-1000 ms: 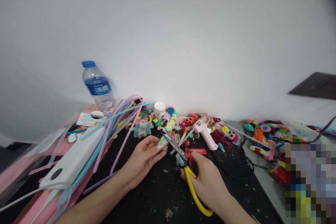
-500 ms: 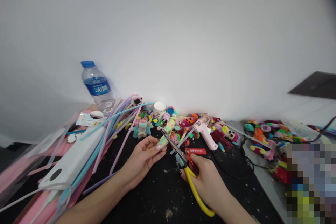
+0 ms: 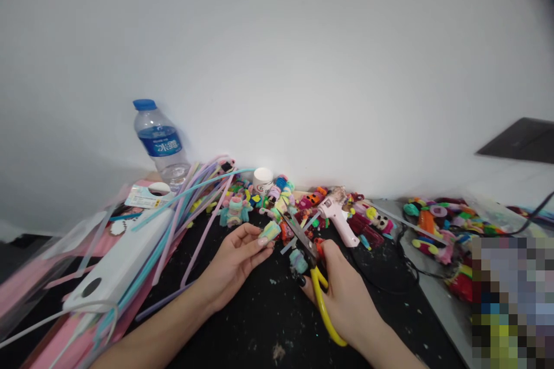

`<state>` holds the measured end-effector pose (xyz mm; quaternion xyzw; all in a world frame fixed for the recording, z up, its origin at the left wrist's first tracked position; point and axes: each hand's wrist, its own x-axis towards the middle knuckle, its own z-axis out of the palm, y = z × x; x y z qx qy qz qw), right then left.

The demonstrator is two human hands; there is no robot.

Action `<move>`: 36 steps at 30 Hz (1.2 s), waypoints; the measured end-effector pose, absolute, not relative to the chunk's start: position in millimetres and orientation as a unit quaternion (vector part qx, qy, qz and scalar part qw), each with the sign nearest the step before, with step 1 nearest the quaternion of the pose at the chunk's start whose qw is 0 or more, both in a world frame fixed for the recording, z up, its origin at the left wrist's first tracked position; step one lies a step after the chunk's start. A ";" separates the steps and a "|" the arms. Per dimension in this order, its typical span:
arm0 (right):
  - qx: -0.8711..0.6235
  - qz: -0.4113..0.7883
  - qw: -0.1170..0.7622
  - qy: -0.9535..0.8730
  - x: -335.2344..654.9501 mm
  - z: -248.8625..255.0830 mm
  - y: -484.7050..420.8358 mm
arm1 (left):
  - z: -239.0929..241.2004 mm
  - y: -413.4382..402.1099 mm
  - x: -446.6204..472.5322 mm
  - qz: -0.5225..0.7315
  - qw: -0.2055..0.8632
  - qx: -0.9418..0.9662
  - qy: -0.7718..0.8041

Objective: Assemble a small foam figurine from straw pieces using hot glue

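Observation:
My left hand (image 3: 236, 259) pinches a small fuzzy green piece (image 3: 270, 230) between thumb and fingertips. My right hand (image 3: 341, 288) grips yellow-handled scissors (image 3: 318, 282), whose blades (image 3: 296, 228) point up and left, right beside the green piece. A small teal fuzzy bit (image 3: 298, 261) lies on the black mat (image 3: 259, 323) just under the scissors. Both hands hover low over the mat.
A water bottle (image 3: 159, 141) stands at the back left by the wall. Long pastel pipe cleaners (image 3: 190, 202) and a white box (image 3: 116, 262) lie at left. A pink glue gun (image 3: 340, 219), a white cup (image 3: 262, 180), and heaps of colourful fuzzy figures (image 3: 433, 225) crowd the back and right.
The right hand has swung the scissors more upright and slightly right, with the blades drawn closer together. The left hand has hardly moved.

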<state>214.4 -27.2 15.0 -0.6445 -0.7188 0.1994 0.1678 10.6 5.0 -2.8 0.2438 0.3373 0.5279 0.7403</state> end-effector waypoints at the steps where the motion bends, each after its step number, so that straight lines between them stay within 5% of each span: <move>1: -0.644 0.202 0.160 -0.720 214.2 14.9 -27.5 | -2.9 4.9 10.6 0.527 0.740 0.245 0.337; 36: -0.652 0.200 0.128 -0.720 214.3 17.8 -24.4 | -5.2 4.8 11.5 0.554 0.698 0.281 0.355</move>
